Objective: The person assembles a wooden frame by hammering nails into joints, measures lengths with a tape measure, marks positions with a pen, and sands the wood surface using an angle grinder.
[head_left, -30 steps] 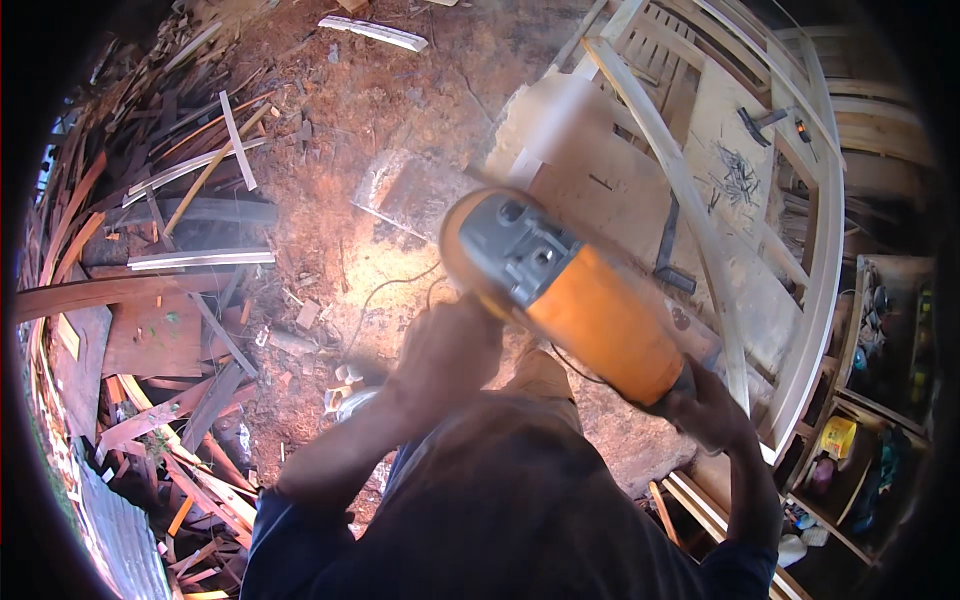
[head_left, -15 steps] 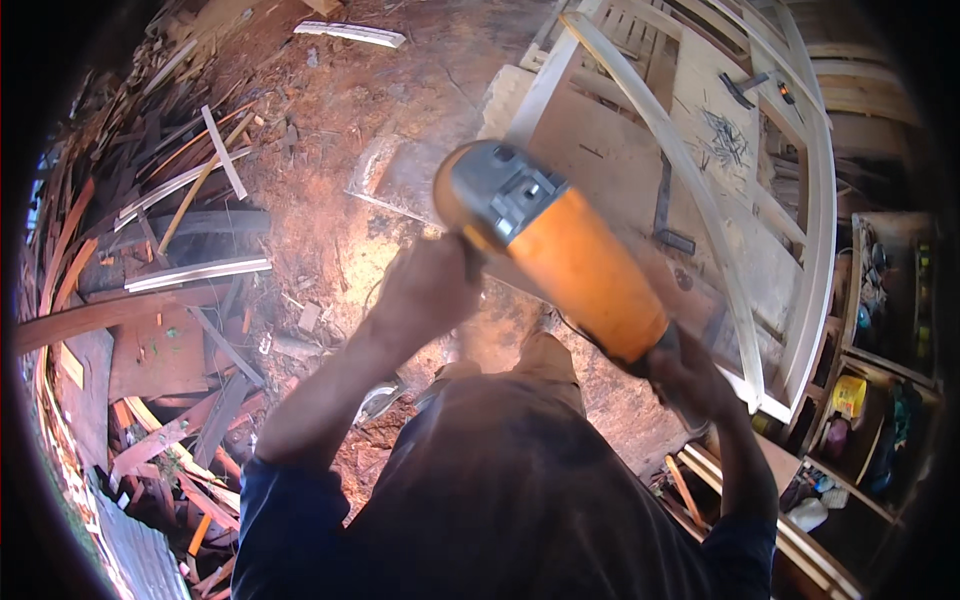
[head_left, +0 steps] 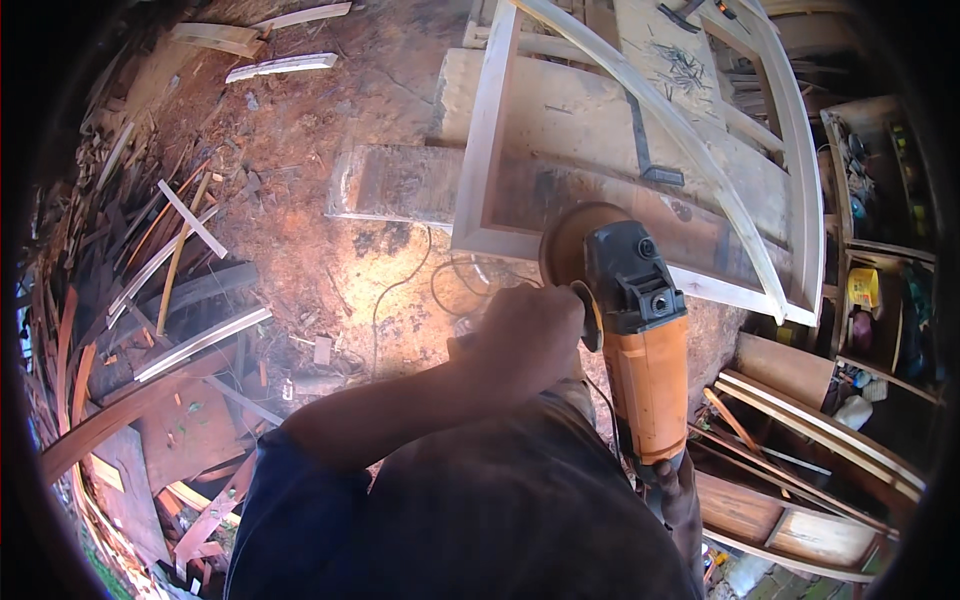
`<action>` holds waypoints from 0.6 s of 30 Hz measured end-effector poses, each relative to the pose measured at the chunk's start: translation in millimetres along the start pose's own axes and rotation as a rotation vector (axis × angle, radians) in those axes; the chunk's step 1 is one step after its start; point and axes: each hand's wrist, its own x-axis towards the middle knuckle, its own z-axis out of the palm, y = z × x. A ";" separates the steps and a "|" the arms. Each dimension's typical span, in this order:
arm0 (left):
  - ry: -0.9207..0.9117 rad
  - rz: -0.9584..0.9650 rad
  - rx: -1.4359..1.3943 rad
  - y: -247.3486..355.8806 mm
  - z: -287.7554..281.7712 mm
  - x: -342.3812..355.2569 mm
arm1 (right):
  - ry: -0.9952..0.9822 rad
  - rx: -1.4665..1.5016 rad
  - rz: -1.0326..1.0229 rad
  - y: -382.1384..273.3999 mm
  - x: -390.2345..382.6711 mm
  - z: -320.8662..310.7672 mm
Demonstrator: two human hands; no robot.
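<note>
An orange and black angle grinder [head_left: 648, 385] is held between both my hands, its dark gear head pointing away from me. My left hand [head_left: 530, 330] is closed round the side handle at the left of the head. Lower down, my right hand [head_left: 675, 490] wraps the rear end of the orange body. The brown round disc [head_left: 578, 240] sits by the lower rail of a pale wooden frame [head_left: 484, 150]; whether it touches the wood I cannot tell. A curved wooden strip [head_left: 690, 135] lies across that frame.
A thin dark cord [head_left: 376, 320] loops over the dusty ground. Scrap wood [head_left: 130, 440] is heaped at the left. On the bench lie a hammer [head_left: 680, 14], several nails [head_left: 682, 68] and a dark metal square [head_left: 655, 172]. At the right stand wooden compartments [head_left: 890, 250] holding a yellow container [head_left: 862, 288].
The grinder has swung from a slant to nearly upright, its head moving right and nearer. Both hands moved with it, still gripping. The view has shifted, with the frame's lower-left corner now uncovered.
</note>
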 end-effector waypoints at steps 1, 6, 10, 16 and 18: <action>0.020 -0.035 -0.043 -2.8 -4.2 -5.3 | 0.035 0.044 -0.032 -0.1 0.7 11.2; -0.036 -0.245 -0.033 -26.8 -27.9 -35.4 | -0.035 -0.194 -0.078 -29.3 17.8 29.4; -0.117 -0.312 -0.001 -32.9 -40.7 -35.9 | -0.130 -0.273 0.062 -40.7 22.4 36.0; -0.127 -0.252 -0.008 -31.4 -21.2 -28.8 | -0.037 0.004 -0.063 -33.5 12.4 42.1; -0.083 -0.305 -0.006 -41.5 -22.2 -33.2 | -0.061 -0.105 -0.050 -38.8 19.7 39.9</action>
